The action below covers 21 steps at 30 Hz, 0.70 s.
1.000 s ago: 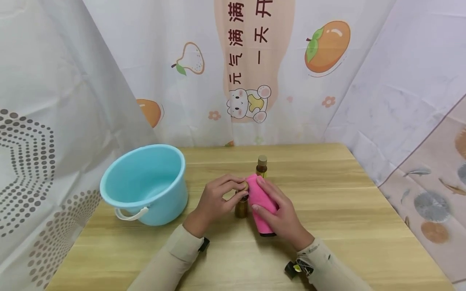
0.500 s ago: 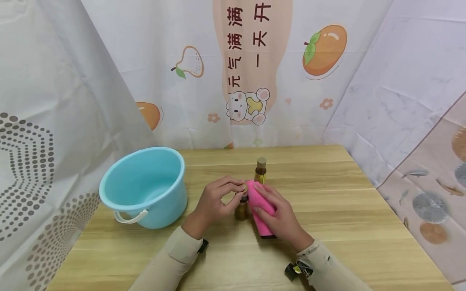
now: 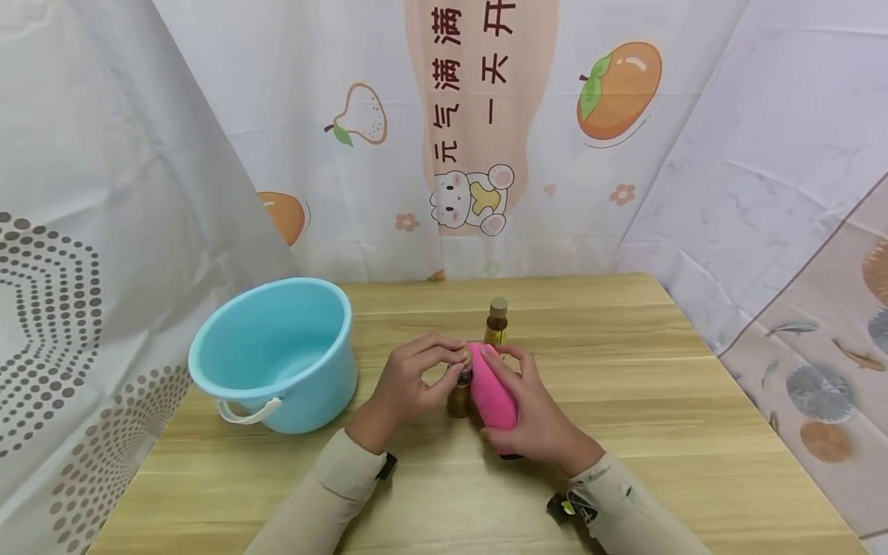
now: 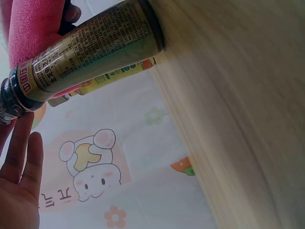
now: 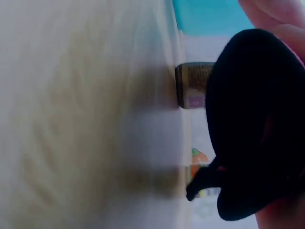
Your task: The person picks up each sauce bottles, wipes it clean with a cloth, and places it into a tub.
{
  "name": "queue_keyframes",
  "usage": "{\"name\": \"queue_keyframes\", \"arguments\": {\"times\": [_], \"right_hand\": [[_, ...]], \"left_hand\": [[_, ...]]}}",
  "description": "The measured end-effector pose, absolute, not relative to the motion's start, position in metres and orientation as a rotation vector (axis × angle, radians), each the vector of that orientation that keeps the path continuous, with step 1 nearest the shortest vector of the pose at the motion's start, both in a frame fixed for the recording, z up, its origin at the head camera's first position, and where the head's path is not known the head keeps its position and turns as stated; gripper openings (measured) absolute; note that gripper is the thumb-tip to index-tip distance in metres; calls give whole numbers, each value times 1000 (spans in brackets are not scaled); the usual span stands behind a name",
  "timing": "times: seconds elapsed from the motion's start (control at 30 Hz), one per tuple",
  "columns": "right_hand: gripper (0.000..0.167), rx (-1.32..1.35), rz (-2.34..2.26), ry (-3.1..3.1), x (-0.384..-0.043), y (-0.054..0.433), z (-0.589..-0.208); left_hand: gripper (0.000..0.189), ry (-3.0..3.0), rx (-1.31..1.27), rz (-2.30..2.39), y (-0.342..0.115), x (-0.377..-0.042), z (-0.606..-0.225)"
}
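Observation:
My left hand (image 3: 411, 379) pinches the top of a small brown bottle (image 3: 459, 402) that stands upright on the table. Printed label text covers this bottle (image 4: 97, 50) in the left wrist view. My right hand (image 3: 537, 422) grips a pink plush cloth bundle (image 3: 494, 397) right beside the bottle's neck, on its right. In the right wrist view the bundle's black end (image 5: 257, 114) fills much of the picture, with a short black strip sticking out. Behind the bundle stands a second brown bottle (image 3: 496, 327) with a tan cap and yellow label, its lower part hidden.
A light blue bucket (image 3: 340, 378) with a white handle (image 3: 248, 415) stands at the left of the wooden table (image 3: 659, 401). Printed curtains (image 3: 291, 116) hang behind the table and along both sides.
My right hand has changed its grip on the pink bundle: its fingers have arched over the far side and the thumb sits lower. My left hand stays at the bottle's top.

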State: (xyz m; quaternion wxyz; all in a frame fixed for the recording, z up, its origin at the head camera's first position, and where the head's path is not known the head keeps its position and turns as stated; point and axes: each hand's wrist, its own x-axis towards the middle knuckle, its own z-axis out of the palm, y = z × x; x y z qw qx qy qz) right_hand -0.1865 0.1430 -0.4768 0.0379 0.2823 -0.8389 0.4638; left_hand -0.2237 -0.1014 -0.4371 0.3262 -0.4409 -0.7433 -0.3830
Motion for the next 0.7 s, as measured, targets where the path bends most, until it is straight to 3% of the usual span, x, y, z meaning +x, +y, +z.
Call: {"name": "queue_keyframes", "arguments": {"times": [0.1, 0.3, 0.5, 0.7], "right_hand": [[108, 896, 1338, -2558, -188, 144, -474], [63, 856, 1159, -2439, -192, 149, -473], [70, 874, 1085, -2383, -194, 154, -467], [63, 861, 1065, -2330, -190, 150, -463]], "left_hand": [[14, -1944, -1156, -1005, -102, -224, -438], [13, -1918, -1173, -993, -103, -226, -440], [12, -1903, -1187, -997, -102, -226, -439], [12, -1912, -1194, -1014, -101, -226, -439]]}}
